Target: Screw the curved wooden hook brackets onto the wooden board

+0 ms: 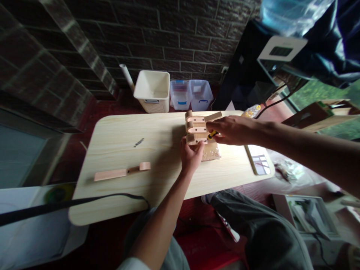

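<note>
Toward the table's far right-hand side stands a light wooden assembly (196, 129) of rounded parallel pieces with small dark screws or holes. My left hand (191, 155) pinches its nearest rounded piece between thumb and fingers. A yellow-and-black screwdriver (212, 134) is gripped in my right hand (227, 129), its tip angled down at that same piece. Whether the tip sits in a screw is too small to tell. Under the near side of the assembly lies a fringed, straw-coloured part (211, 152). A flat wooden strip (213, 116) is behind my right hand.
Left on the table (112, 129) lie a wooden strip with a curved end (111, 174) and small dark metal pieces (139, 142). A phone (260, 163) rests at the right edge. Behind stand a cream bin (152, 103) and two clear plastic boxes (180, 95). A black strap (112, 195) crosses the near-left corner.
</note>
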`<state>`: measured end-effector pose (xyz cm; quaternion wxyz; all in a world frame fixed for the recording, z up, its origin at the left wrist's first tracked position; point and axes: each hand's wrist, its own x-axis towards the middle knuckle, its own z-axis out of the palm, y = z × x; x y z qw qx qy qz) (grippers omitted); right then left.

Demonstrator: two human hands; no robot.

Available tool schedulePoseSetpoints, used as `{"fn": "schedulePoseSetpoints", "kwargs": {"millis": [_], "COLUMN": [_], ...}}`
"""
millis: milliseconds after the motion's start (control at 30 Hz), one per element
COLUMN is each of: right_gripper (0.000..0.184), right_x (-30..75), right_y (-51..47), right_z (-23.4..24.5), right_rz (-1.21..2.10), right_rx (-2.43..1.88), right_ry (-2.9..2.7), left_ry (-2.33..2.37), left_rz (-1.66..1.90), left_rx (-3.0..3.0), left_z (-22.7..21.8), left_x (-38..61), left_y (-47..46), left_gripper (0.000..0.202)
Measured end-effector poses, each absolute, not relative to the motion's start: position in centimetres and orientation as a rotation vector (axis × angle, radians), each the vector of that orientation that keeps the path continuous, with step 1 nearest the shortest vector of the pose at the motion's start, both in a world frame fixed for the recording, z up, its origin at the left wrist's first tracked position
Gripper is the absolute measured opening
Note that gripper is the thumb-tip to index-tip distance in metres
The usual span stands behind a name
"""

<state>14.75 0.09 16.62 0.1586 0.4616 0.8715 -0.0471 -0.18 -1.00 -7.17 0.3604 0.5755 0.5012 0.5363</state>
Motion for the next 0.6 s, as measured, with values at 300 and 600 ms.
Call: {"fn": "schedulePoseSetpoints", "kwargs": {"millis": [300, 600], "right_gripper": [0.027, 0.021], "right_x": [15.01, 14.70], "right_y": [0.14, 0.08], "right_z": [16.33, 16.51], "right_rz": [-0.133, -0.119], "right_rx": [1.298, 1.310], "right_ry": [2.530, 2.509], "left_ry": [1.323, 1.322], "left_rz": [1.387, 1.383], "left_rx": [1.440, 1.441], "left_z": [-6.93, -6.73], "left_x": [-0.06, -0.06], "left_y": [-1.15, -1.12], "left_gripper": [0.039, 0.036]}}
